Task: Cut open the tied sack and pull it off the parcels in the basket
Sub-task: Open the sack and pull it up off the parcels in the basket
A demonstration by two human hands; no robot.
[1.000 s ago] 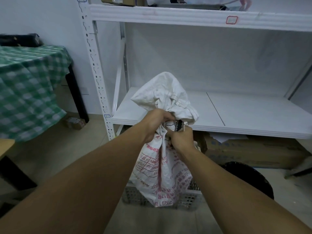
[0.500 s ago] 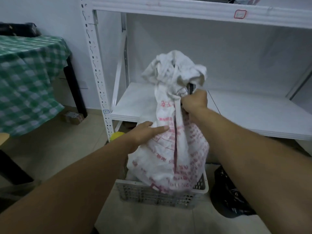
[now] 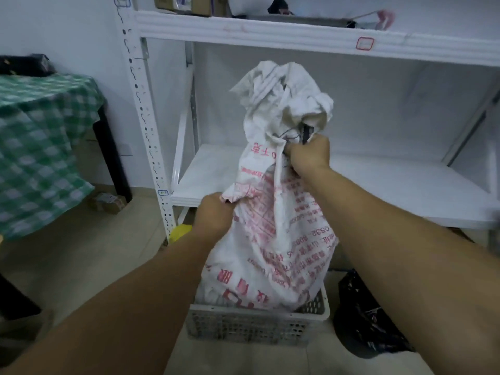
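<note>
A white woven sack with red print stands upright in a grey perforated plastic basket on the floor. Its crumpled neck rises above a gathered, tied waist. My right hand grips that waist, and a dark object sticks up from the fist beside the tie. My left hand pinches a fold of the sack's left side, lower down. The parcels are hidden inside the sack.
White metal shelving stands right behind the basket, its post to the left. A table with a green checked cloth is at the left. A black bag lies right of the basket, a small yellow thing to its left.
My right hand went up with the sack's neck, stretching the sack taller. My left hand let go of the neck, dropped to the sack's left side and now pinches a fold there.
</note>
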